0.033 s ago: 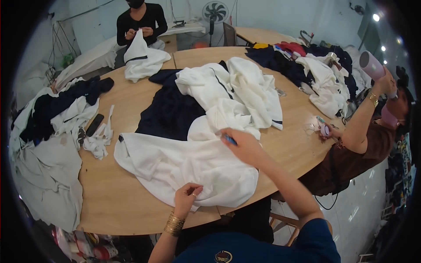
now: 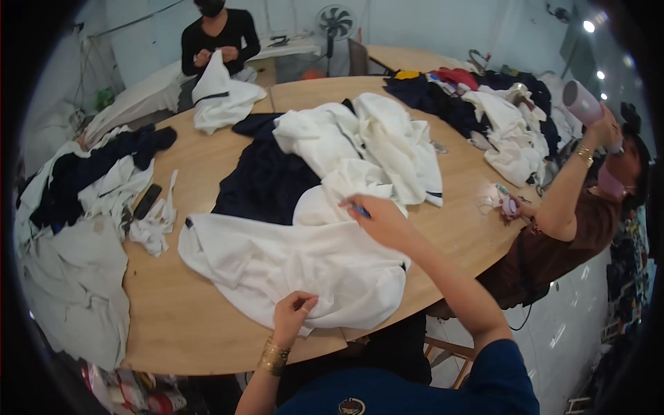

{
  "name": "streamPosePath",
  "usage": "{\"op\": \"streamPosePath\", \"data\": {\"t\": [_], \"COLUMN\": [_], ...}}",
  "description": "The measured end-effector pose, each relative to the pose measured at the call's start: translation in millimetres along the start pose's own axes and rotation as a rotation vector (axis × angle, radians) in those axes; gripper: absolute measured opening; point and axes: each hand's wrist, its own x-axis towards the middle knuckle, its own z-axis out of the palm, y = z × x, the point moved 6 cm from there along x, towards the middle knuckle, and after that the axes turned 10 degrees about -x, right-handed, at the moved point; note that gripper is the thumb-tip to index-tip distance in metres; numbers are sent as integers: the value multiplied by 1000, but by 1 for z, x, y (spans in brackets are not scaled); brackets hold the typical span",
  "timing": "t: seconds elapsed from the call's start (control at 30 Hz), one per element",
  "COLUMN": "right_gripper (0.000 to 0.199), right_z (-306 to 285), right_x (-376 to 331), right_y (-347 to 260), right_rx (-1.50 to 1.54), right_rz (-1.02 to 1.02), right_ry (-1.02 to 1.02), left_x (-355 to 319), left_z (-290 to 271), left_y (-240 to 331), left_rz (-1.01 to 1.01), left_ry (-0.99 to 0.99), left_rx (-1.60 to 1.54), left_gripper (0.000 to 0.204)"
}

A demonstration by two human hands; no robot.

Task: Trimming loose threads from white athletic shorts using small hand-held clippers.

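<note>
The right hand reaches out over the white garment with its fingers closed around a small blue tool, whose tip sticks out toward the cloth (what kind of tool it is cannot be told at this size). The left hand rests on the near edge of the same garment, thumb and fingertips pinching a fold of the fabric; a gold bracelet sits on that wrist. The white garment lies spread flat on the near part of the oval wooden table, its hem reaching the table's edge.

Just behind it lies a dark navy garment, partly covered by a heap of white clothes. No label or printed tag can be made out on any of the cloth. To the left, a small crumpled white piece lies beside a dark flat object, and more white and navy cloth hangs over the table's left side.

At the far end a person in black holds up a white garment. On the right another person in brown lifts a pale pink cup, near a mixed pile of dark, white and red clothes. A standing fan is against the pale back wall.
</note>
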Motion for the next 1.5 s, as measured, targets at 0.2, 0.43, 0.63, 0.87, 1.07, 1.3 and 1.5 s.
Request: {"op": "streamPosePath", "data": {"t": [0.2,0.43,0.63,0.87,1.07,1.3,1.5], "right_gripper": [25,31,34,36,30,30,31], "right_z": [-88,-256,-293,-306,-290,-289,-279], "right_x": [113,115,90,108,122,115,113], "right_y": [76,153,214,244,241,212,190], "right_rx": [-616,-931,-925,-1098,-1072,-1032,-915], "right_rz": [198,617,745,543,536,588,639], "right_ry": [326,407,391,242,268,310,402], "left_x": [-11,-25,-19,-21,-24,-24,-24], "left_z": [-16,8,16,16,10,13,9], "left_y": [-3,19,16,23,15,18,20], "left_rz": [39,436,456,500,499,484,513], "left_ry": [93,109,42,18,51,42,66], "left_rx": [-4,409,366,368,406,405,406], "left_gripper": [10,8,7,8,8,8,8]}}
